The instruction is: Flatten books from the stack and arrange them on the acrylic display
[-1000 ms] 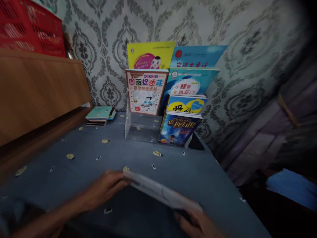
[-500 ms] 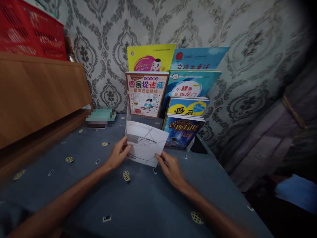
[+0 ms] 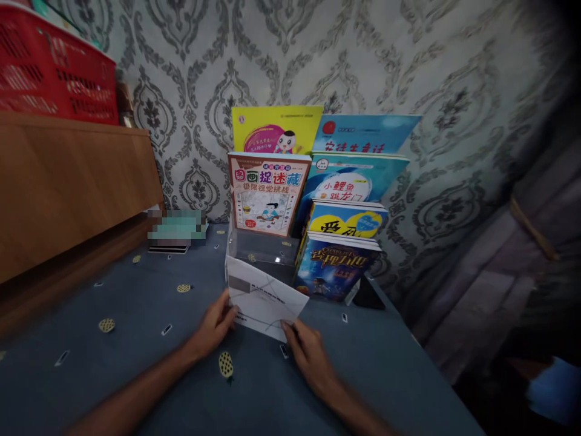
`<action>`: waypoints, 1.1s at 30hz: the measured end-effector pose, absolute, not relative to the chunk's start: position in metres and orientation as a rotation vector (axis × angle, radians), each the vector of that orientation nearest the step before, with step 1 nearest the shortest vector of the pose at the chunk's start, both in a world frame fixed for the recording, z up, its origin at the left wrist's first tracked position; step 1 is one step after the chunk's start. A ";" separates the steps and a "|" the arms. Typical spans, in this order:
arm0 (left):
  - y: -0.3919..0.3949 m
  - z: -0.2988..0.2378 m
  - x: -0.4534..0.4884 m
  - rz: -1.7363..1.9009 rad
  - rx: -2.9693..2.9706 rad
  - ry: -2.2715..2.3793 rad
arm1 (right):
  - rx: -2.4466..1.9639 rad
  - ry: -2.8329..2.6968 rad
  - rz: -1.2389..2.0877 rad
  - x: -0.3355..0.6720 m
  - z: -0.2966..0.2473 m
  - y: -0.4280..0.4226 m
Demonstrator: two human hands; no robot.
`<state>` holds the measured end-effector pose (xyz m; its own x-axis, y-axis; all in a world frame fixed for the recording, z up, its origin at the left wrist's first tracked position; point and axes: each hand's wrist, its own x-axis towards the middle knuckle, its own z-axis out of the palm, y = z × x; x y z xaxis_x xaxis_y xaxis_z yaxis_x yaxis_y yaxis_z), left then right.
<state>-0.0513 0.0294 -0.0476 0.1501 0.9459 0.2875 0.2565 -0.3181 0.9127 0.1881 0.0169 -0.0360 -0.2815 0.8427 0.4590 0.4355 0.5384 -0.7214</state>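
Observation:
A white booklet (image 3: 265, 303) with a grey block and dark print on its cover is held between my two hands. My left hand (image 3: 214, 327) pinches its lower left edge, and my right hand (image 3: 311, 357) grips its lower right corner. Just behind it stands a clear tiered rack (image 3: 254, 247), its lower left tier in view with no book on it. In the rack's left column are a brown-bordered picture book (image 3: 267, 197) and, behind that, a yellow book (image 3: 276, 124). The right column holds a dark blue book (image 3: 333, 269), a yellow-and-blue book (image 3: 349, 219), a teal book (image 3: 349, 175) and a blue book (image 3: 370, 130).
A patterned dark cloth (image 3: 149, 375) covers the surface. At the back left lies a small pile with a blurred teal top (image 3: 178, 229), beside a wooden cabinet (image 3: 77, 194) carrying a red basket (image 3: 59, 66). A curtain (image 3: 494, 278) hangs at the right; patterned wallpaper is behind.
The whole scene sits lower in view. The booklet is now tilted, its right side lower, and both hands still hold it. More of the rack's lower left tier shows.

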 end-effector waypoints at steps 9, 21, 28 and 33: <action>0.027 -0.041 -0.051 1.165 1.751 1.212 | -1.110 -1.855 0.672 0.188 -0.042 0.019; 0.038 -0.050 -0.051 1.287 1.689 1.243 | -1.075 -1.797 0.585 0.183 -0.030 0.030; 0.059 -0.016 -0.054 1.391 1.755 1.312 | -1.061 -1.858 0.458 0.172 0.003 0.054; 0.093 0.035 -0.063 1.514 1.962 1.342 | -1.024 -1.960 0.303 0.164 0.052 0.077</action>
<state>-0.0628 0.0931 0.0352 -0.0041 0.8164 0.5775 0.4755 -0.5065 0.7193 0.1635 0.0775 0.0519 -0.2741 0.7575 0.5926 0.5433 0.6304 -0.5545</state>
